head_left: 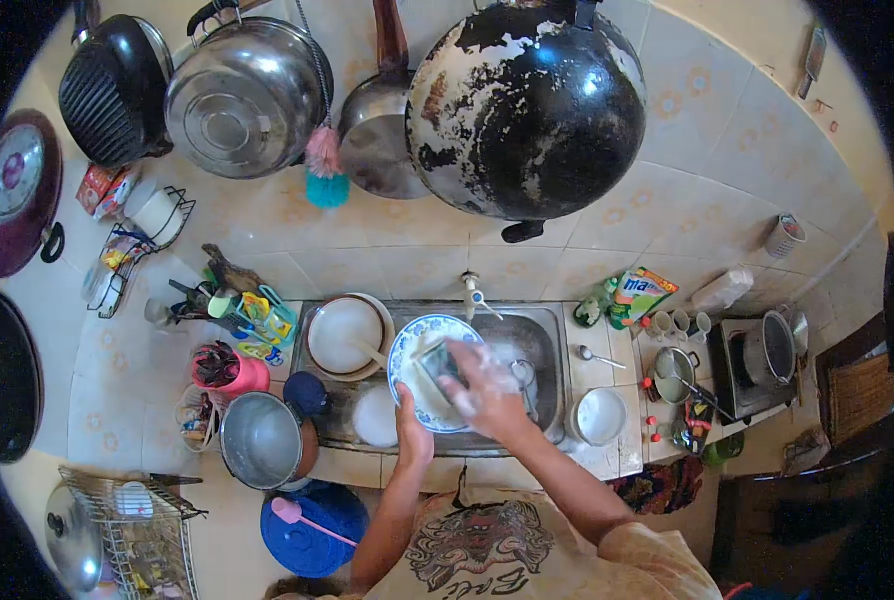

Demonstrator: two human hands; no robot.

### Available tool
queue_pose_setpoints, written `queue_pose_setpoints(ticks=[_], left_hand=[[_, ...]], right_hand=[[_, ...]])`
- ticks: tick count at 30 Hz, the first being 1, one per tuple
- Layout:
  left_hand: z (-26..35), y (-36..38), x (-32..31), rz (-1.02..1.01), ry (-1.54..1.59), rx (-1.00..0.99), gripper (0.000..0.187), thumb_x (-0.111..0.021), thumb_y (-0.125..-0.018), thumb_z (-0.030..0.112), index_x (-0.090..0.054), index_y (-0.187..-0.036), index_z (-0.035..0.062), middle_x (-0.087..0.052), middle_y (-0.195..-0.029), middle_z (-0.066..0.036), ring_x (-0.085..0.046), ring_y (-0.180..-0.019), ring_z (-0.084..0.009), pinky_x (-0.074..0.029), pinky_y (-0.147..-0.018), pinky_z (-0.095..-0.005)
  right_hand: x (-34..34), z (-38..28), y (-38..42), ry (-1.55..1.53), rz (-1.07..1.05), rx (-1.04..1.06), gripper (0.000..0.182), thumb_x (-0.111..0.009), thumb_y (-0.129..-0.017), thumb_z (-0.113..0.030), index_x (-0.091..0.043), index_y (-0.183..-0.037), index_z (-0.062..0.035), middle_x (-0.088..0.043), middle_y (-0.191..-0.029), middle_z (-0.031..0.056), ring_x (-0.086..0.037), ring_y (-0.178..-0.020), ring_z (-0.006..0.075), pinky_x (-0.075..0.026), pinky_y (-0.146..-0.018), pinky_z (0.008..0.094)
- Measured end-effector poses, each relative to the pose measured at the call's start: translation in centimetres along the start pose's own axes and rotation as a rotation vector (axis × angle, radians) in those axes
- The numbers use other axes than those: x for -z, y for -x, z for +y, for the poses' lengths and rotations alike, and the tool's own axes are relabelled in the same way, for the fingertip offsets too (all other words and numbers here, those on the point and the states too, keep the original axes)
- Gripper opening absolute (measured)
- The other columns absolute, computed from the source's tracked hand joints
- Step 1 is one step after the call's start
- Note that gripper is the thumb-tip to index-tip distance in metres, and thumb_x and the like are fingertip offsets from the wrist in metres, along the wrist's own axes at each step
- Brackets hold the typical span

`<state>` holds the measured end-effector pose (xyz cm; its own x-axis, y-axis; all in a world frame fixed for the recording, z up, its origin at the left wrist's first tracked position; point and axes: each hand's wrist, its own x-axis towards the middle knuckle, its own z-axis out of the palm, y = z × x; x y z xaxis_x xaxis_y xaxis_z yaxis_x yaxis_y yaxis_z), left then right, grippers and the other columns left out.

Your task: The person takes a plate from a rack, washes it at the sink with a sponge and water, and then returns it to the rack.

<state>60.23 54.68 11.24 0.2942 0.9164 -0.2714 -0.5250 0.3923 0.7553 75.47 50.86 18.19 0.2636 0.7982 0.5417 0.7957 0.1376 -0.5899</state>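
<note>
My left hand (413,430) grips the lower left rim of a white plate with a blue floral border (407,338), held tilted over the sink (557,350). Against the plate's inner face, my right hand (487,390) presses a dark greenish sponge (430,360); the fingers are soapy and slightly blurred. Left of the plate, a brown-rimmed bowl (345,335) with whitish content sits in the sink, with a light-coloured handle leaning out of it. A smaller white bowl (375,416) lies below it. Metal utensils (524,375) show in the right basin, partly behind my right hand.
The faucet (474,295) juts out just above the plate. A metal pot (261,440) and pink utensil holder (235,372) stand left; a white bowl (600,416) stands right. A large wok (527,110) hangs on the wall. A gas stove (737,365) is far right.
</note>
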Motion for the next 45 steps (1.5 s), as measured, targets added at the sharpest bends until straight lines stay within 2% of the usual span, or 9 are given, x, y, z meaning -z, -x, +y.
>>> queue_pose_setpoints(ticks=[2,9,14,20,23,30,35,40,45], left_hand=[[-0.9,-0.1,1.2,0.008,-0.059,0.003,0.070,-0.037,-0.107,0.056,-0.039,-0.150,0.0000,-0.051,-0.146,-0.013,-0.050,-0.132,-0.0242,-0.036,-0.114,-0.0400],[1.0,-1.1,3.2,0.080,-0.151,-0.189,0.069,-0.044,-0.105,0.055,-0.040,-0.149,0.0010,-0.052,-0.146,-0.015,-0.054,-0.130,-0.0267,-0.043,-0.109,-0.0419],[0.3,-0.6,2.6,-0.005,-0.213,-0.084,0.072,-0.045,-0.104,0.056,-0.039,-0.150,0.0007,-0.051,-0.147,-0.015,-0.053,-0.131,-0.0280,-0.043,-0.110,-0.0443],[0.6,-2.6,5.2,0.044,-0.022,-0.215,0.075,-0.044,-0.104,0.058,-0.037,-0.152,0.0013,-0.050,-0.148,-0.016,-0.052,-0.131,-0.0318,-0.041,-0.111,-0.0458],[1.0,-0.7,3.0,0.034,-0.370,-0.196,0.077,-0.041,-0.104,0.060,-0.040,-0.148,-0.0030,-0.051,-0.145,-0.017,-0.053,-0.130,-0.0304,-0.041,-0.111,-0.0449],[2.4,-2.2,2.4,0.130,-0.289,-0.276,0.073,-0.036,-0.108,0.054,-0.041,-0.145,-0.0082,-0.052,-0.143,-0.020,-0.055,-0.127,-0.0281,-0.042,-0.108,-0.0388],[1.1,-1.0,2.1,0.084,-0.315,-0.168,0.074,-0.042,-0.106,0.055,-0.038,-0.149,-0.0048,-0.049,-0.148,-0.019,-0.051,-0.134,-0.0299,-0.042,-0.111,-0.0438],[2.1,-1.6,1.5,-0.022,-0.208,-0.196,0.072,-0.043,-0.106,0.053,-0.037,-0.149,-0.0043,-0.047,-0.148,-0.019,-0.051,-0.133,-0.0292,-0.040,-0.113,-0.0431],[-1.6,-0.9,2.8,-0.012,-0.417,-0.171,0.068,-0.039,-0.107,0.052,-0.039,-0.150,-0.0016,-0.048,-0.148,-0.019,-0.049,-0.135,-0.0291,-0.038,-0.114,-0.0437]], right_hand=[[-0.7,-1.0,0.8,-0.014,-0.278,-0.079,0.047,-0.069,-0.092,-0.028,-0.061,-0.136,-0.0117,-0.061,-0.125,0.0229,-0.062,-0.107,0.0425,-0.053,-0.091,0.0499],[0.9,2.0,0.9,0.006,-0.365,0.089,0.053,-0.075,-0.086,-0.025,-0.063,-0.137,-0.0208,-0.056,-0.137,0.0208,-0.057,-0.120,0.0403,-0.050,-0.098,0.0498],[-0.9,1.1,-1.7,-0.061,-0.206,0.078,0.058,-0.073,-0.085,-0.020,-0.060,-0.141,-0.0270,-0.055,-0.140,0.0215,-0.056,-0.123,0.0411,-0.048,-0.103,0.0489],[-0.4,4.1,1.2,-0.030,-0.456,0.174,0.052,-0.071,-0.084,-0.017,-0.065,-0.136,-0.0251,-0.059,-0.138,0.0140,-0.056,-0.122,0.0370,-0.047,-0.102,0.0488],[0.0,5.1,-0.8,0.205,-0.233,0.074,0.050,-0.070,-0.086,-0.017,-0.065,-0.136,-0.0221,-0.059,-0.136,0.0150,-0.057,-0.120,0.0370,-0.048,-0.100,0.0480],[-0.3,4.3,2.5,0.032,-0.429,0.189,0.052,-0.066,-0.087,-0.013,-0.064,-0.137,-0.0286,-0.061,-0.135,0.0143,-0.057,-0.116,0.0389,-0.047,-0.100,0.0510],[0.4,4.0,-2.0,0.145,-0.145,0.125,0.061,-0.068,-0.081,-0.010,-0.063,-0.139,-0.0295,-0.059,-0.136,0.0128,-0.058,-0.114,0.0367,-0.047,-0.098,0.0493],[0.8,3.8,1.7,-0.018,-0.279,0.319,0.057,-0.072,-0.080,-0.016,-0.066,-0.135,-0.0276,-0.060,-0.134,0.0127,-0.058,-0.113,0.0349,-0.050,-0.093,0.0485],[0.4,3.7,-0.2,0.082,-0.155,0.115,0.054,-0.073,-0.081,-0.017,-0.067,-0.133,-0.0290,-0.061,-0.129,0.0118,-0.057,-0.112,0.0389,-0.048,-0.096,0.0511]])
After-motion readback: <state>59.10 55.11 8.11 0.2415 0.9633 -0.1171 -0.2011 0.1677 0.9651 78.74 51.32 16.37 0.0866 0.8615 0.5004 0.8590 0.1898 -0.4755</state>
